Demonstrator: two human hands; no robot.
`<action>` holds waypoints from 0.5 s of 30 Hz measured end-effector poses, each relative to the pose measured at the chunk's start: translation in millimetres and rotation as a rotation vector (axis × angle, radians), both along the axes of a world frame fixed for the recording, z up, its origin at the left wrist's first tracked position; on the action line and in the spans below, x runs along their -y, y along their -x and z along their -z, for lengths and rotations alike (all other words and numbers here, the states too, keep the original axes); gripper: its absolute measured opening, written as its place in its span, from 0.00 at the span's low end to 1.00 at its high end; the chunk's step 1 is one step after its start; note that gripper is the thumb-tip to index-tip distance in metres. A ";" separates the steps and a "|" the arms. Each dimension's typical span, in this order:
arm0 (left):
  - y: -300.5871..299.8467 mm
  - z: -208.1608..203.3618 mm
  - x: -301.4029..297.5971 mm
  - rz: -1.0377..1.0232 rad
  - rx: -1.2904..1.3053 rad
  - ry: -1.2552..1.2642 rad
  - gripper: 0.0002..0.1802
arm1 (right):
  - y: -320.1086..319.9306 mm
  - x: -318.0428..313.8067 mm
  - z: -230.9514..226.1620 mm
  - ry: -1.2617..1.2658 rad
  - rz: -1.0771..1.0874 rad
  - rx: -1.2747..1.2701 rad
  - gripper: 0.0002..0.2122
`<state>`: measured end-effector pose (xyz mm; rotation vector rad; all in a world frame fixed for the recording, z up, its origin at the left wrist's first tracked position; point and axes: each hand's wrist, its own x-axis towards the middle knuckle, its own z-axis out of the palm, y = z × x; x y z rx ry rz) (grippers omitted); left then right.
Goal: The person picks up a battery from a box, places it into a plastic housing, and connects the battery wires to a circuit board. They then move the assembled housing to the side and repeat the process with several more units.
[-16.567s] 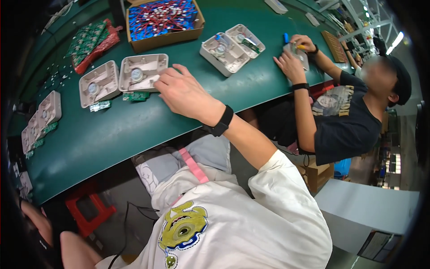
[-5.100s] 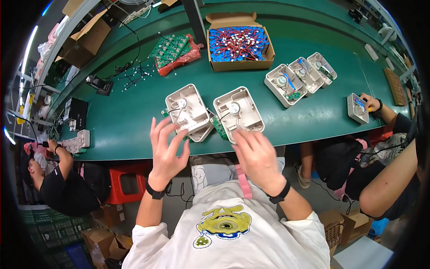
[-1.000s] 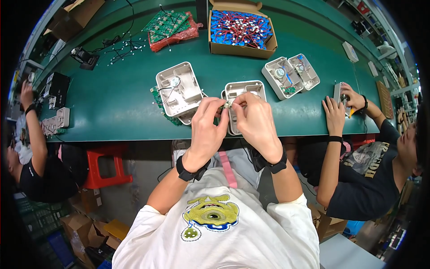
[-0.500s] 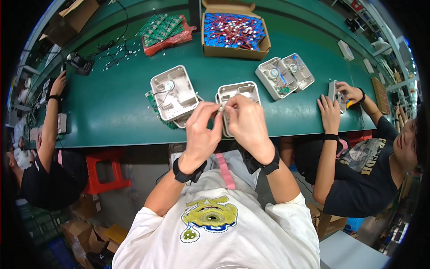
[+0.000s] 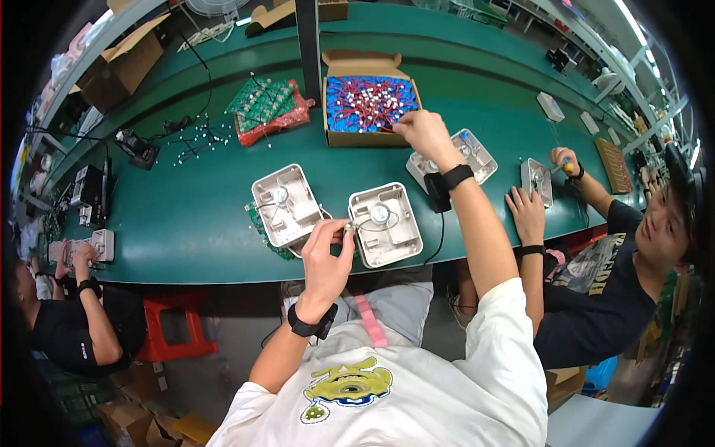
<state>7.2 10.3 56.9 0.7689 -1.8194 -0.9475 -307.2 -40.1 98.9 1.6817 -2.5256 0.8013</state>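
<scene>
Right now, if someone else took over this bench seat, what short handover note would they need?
Left hand pinches a small part at the near edge of the grey housing, by its wires. Right hand reaches into the cardboard box of red and blue wired parts. A second open housing lies to the left, partly on a green board. Done: both housings hold a round part. Left: wiring in the near housing looks unfinished.

A long green workbench (image 5: 186,223) holds a pile of green circuit boards (image 5: 269,104) on red wrap at the far side, with a black tool (image 5: 138,149) to their left. A red stool (image 5: 175,328) stands under the near edge. Cardboard boxes (image 5: 123,59) sit far left.
</scene>
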 end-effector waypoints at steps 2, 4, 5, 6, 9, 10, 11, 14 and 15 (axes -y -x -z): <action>-2.2 2.1 -0.3 0.008 0.004 -0.012 0.10 | 2.1 13.1 3.3 -0.001 -0.002 0.012 0.11; -3.9 4.4 1.5 0.012 -0.003 0.002 0.10 | 8.3 18.8 -0.5 0.017 -0.015 0.076 0.10; -3.9 5.0 2.6 0.024 -0.009 0.009 0.10 | 11.9 19.5 -2.0 0.025 -0.018 0.107 0.10; -4.0 4.7 3.3 0.039 -0.014 0.016 0.10 | 17.3 18.4 -4.2 0.033 -0.017 0.105 0.10; -7.3 1.9 3.3 0.026 0.006 -0.002 0.09 | 13.4 6.9 -47.1 -0.009 -0.022 0.628 0.08; -6.5 0.4 3.3 0.025 0.014 -0.013 0.09 | 14.2 3.3 -55.5 0.003 -0.018 0.623 0.08; -5.4 -0.3 3.5 0.032 0.010 -0.003 0.09 | 14.9 0.1 -63.0 0.047 -0.059 0.728 0.07; -4.8 0.9 0.7 0.024 0.014 -0.012 0.09 | 14.0 -6.5 -70.9 0.134 -0.152 0.941 0.06; -4.4 0.9 0.5 0.026 0.014 -0.007 0.09 | 12.8 -7.1 -70.6 0.180 -0.187 0.955 0.06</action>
